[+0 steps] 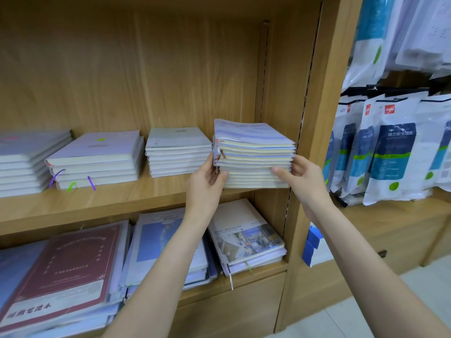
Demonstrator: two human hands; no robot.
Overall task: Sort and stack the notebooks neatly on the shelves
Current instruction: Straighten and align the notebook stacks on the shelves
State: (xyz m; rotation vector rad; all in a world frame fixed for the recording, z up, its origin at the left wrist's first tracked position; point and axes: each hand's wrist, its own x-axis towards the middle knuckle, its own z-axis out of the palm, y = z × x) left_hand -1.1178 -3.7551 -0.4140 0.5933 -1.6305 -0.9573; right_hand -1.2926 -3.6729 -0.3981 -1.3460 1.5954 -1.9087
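Left hand (pixel 209 178) cups the near-left corner of the notebook stack (pixel 253 154), fingers curled on its side; right hand (pixel 301 175) pinches the right end, thumb on the front edges. Likely squaring it up (upper books sit skewed). Both forearms reach up and forward. Stack sits at the right end of the upper shelf (pixel 117 203), beside a white pile (pixel 177 152).

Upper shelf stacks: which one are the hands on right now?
The rightmost stack, beside the shelf's right wall. The left hand and right hand grip its two sides; the three stacks to its left are untouched, and it is the tallest and least even.
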